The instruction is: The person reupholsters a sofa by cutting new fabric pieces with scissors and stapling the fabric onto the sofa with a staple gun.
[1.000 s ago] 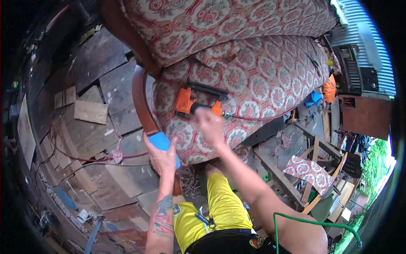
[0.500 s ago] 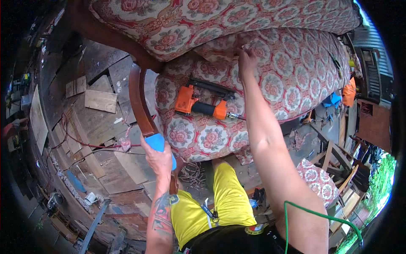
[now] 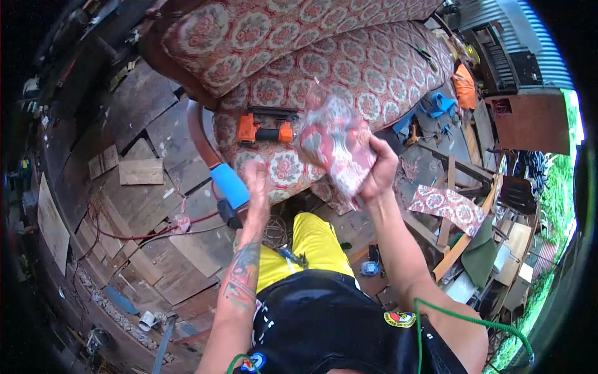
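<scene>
My right hand (image 3: 381, 169) grips a piece of floral fabric (image 3: 339, 146), held up over the sofa's front edge and partly smeared by motion. Beside the wooden sofa arm (image 3: 202, 134), with its blue wrapping (image 3: 230, 185), is my left hand (image 3: 256, 187); its fingers are too blurred to read. An orange and black pneumatic nail gun (image 3: 266, 129) lies on the sofa seat (image 3: 286, 168), left of the fabric. The same rose-medallion pattern covers seat and backrest (image 3: 249, 37).
Scissors (image 3: 423, 57) lie farther along the seat. A red hose (image 3: 143, 237) runs across the plank floor at left. On the right are a floral offcut (image 3: 448, 209), wooden frame pieces (image 3: 464, 255), blue scraps (image 3: 439, 105) and an orange bag (image 3: 464, 86).
My right hand has lifted the fabric piece off the seat and brought it closer to me. My left hand has come off the blue-wrapped arm. The view has shifted.
</scene>
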